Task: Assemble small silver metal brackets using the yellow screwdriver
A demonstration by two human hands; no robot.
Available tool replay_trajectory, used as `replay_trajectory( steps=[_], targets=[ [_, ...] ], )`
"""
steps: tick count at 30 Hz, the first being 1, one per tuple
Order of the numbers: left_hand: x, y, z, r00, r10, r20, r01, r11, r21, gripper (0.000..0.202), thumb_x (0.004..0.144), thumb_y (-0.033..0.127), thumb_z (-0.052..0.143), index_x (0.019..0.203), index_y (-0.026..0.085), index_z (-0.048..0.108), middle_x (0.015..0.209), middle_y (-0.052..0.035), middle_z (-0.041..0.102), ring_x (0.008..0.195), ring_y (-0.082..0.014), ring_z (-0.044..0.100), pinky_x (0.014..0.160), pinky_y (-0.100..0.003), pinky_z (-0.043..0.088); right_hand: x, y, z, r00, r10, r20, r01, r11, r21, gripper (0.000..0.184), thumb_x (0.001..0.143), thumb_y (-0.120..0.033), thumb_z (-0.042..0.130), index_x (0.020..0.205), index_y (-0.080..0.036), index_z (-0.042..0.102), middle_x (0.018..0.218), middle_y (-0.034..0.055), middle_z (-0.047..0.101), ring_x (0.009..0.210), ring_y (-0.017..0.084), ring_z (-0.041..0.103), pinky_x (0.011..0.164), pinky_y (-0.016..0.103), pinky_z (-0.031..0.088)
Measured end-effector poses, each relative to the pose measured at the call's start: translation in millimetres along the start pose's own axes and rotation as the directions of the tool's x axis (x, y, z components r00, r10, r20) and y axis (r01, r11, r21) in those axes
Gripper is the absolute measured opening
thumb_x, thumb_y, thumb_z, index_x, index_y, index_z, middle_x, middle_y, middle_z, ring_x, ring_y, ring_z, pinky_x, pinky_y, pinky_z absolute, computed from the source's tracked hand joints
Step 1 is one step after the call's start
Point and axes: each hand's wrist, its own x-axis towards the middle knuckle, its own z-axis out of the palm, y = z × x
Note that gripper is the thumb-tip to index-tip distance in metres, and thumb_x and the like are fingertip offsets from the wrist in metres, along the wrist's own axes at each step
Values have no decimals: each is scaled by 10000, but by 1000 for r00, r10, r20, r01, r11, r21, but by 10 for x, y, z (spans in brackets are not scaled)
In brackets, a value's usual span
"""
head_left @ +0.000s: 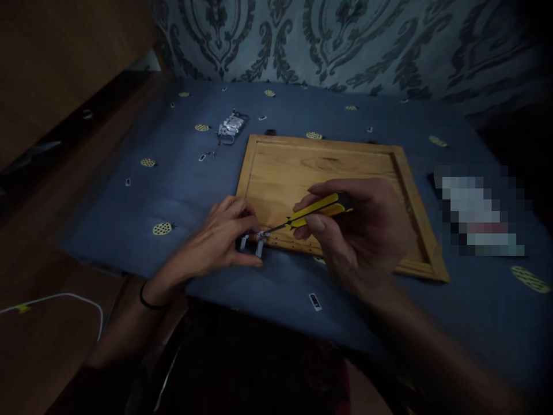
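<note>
My right hand [345, 230] is closed round a yellow and black screwdriver [314, 211], whose thin shaft points left and down. The tip meets a small silver metal bracket [254, 242] at the near left corner of a wooden board [319, 173]. My left hand [224, 233] pinches that bracket and holds it against the board's front edge. A black band circles my left wrist.
The board lies on a blue cloth [129, 213] dotted with yellow ovals. A heap of small silver metal parts [232, 125] sits beyond the board's far left corner. A blurred-out object [479, 216] lies to the right. Patterned wallpaper stands behind.
</note>
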Motion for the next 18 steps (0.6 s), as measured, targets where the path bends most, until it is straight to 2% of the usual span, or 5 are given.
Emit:
replay_trajectory(
  steps=[3,8,10,13,18],
  targets=[
    [0,-3,1,1000,1,-2,-1,1000,8,485,789,552,888,1084,212,710,1153,-66,628,1143,-289,544,1006,-434,460,70,-66,-11,999,39,29,-39,999,18,174,976,-390,718,1115,-292,682,981,8,693,753,152,702,654,305,626],
    [2,-9,-3,1000,-2,6,2,1000,-4,461,798,515,896,1088,217,696,1173,-62,636,1153,-287,547,1032,-442,456,253,-197,-81,972,101,210,-113,993,43,273,913,-437,796,1093,-264,686,945,10,691,717,152,680,622,297,592],
    [2,-12,-2,1000,3,4,-3,1000,-6,458,801,503,897,1094,215,694,1181,-65,638,1157,-290,549,1040,-448,456,312,-223,-97,957,123,263,-140,989,44,260,903,-446,808,1016,-248,681,879,1,675,693,148,674,607,289,576],
    [-2,-15,1,1000,9,-3,-9,1000,1,481,797,518,894,1102,203,697,1203,-79,641,1168,-301,555,1035,-455,466,356,-225,-72,950,143,278,-171,982,79,276,895,-454,815,901,-247,633,810,-18,659,627,130,646,574,281,564],
    [-5,-12,-3,1000,-3,12,3,1000,4,501,800,522,891,1136,194,718,1268,-98,645,1212,-318,551,1061,-478,463,334,-184,35,953,162,255,-209,963,172,361,849,-440,862,840,-262,547,738,-48,618,541,108,595,481,252,519]
  ],
)
